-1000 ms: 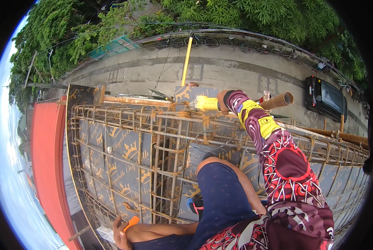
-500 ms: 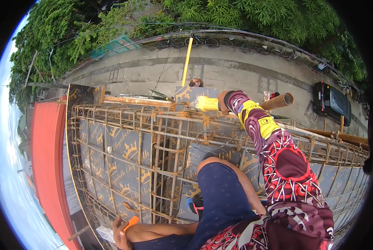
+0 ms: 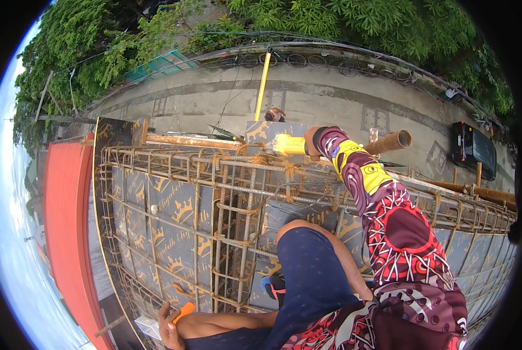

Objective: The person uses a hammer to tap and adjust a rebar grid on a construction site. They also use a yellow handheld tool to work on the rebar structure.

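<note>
My right hand (image 3: 312, 143), at the end of a patterned sleeve, reaches forward over the rebar cage (image 3: 249, 189). Its fingers close on a bright yellow piece (image 3: 290, 144) whose kind I cannot make out. That piece lies against a dark panel (image 3: 266, 131) at the top edge of the formwork. At the lower left my left hand (image 3: 168, 328) is beside my bent leg, fingers curled by an orange thing (image 3: 185, 311) that it seems to hold. Most of that thing is hidden.
Dark printed form panels (image 3: 182, 204) line the cage. Rusty pipes (image 3: 389, 142) run along the outer edge, high above a concrete road (image 3: 331, 87). Down there are a dark car (image 3: 475, 150) and a yellow pole (image 3: 262, 87). A red roof (image 3: 68, 216) stands left.
The dark car on the road below has moved a little to the right. Both my hands stay in almost the same place.
</note>
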Motion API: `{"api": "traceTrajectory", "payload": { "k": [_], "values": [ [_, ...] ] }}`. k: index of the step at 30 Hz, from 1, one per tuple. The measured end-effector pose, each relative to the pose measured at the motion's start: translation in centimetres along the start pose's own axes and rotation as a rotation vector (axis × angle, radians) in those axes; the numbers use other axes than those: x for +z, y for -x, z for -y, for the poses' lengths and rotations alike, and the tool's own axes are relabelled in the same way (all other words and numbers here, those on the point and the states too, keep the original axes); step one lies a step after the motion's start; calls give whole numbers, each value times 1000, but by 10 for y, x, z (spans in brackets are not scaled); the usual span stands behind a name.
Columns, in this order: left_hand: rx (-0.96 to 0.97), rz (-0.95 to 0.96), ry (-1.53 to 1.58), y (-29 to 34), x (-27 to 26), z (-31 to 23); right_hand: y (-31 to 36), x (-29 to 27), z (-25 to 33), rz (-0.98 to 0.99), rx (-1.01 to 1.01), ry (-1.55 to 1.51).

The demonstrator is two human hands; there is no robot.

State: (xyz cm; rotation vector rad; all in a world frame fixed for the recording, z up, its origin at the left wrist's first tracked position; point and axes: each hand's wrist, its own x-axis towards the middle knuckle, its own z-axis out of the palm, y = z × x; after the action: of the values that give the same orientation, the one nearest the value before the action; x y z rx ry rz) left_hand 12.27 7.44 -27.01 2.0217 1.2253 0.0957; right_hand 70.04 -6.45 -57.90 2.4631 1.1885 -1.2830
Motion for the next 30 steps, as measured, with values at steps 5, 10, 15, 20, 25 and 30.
{"api": "traceTrajectory", "payload": {
  "k": [5,10,15,20,25,30],
  "values": [
    [-14,-10,10,-1,3,-6,3,0,-2,27,4,34],
    [10,9,39,-1,0,1,3,0,-1,25,-3,27],
    [12,8,14,0,0,-2,0,1,0,18,2,21],
    [4,1,12,-1,2,-2,-17,11,-7,67,39,60],
    [-17,-15,-7,-2,3,-9,-16,14,-8,32,33,69],
    [-2,6,8,-4,1,-3,-18,19,-13,65,48,84]
  ]
}}
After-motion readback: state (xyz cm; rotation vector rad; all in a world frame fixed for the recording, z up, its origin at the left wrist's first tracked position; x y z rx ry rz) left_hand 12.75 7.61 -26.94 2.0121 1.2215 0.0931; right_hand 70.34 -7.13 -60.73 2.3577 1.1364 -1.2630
